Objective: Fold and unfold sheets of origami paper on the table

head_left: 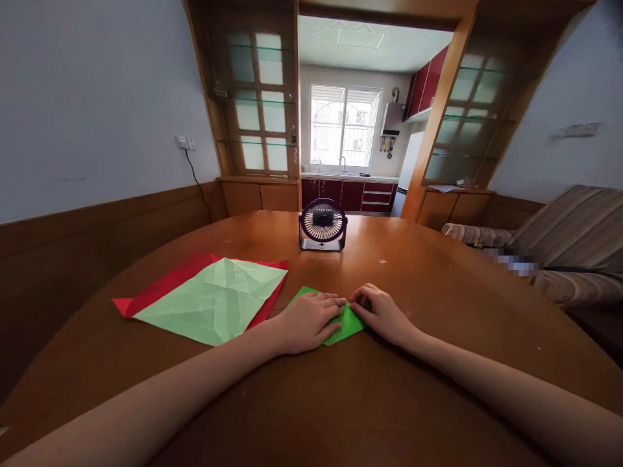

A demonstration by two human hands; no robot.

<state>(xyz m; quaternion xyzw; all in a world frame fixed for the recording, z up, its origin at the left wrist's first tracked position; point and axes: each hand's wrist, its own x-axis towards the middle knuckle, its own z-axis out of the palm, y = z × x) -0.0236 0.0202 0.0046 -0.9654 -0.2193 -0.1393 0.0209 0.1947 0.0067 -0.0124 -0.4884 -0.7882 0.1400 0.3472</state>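
Left hand (306, 321) flat, fingers spread, pinning the folded green paper (346, 322) to the desk (341, 402); right hand (382, 314) fingers curled, pressing its edge (crease looks unfinished). Keep left firm, run fingertips along fold.

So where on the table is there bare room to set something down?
Bare wood right of the right hand, between the fan and the green paper, and along the near edge of the table. Crowded on the left, where pale green paper overlies red paper.
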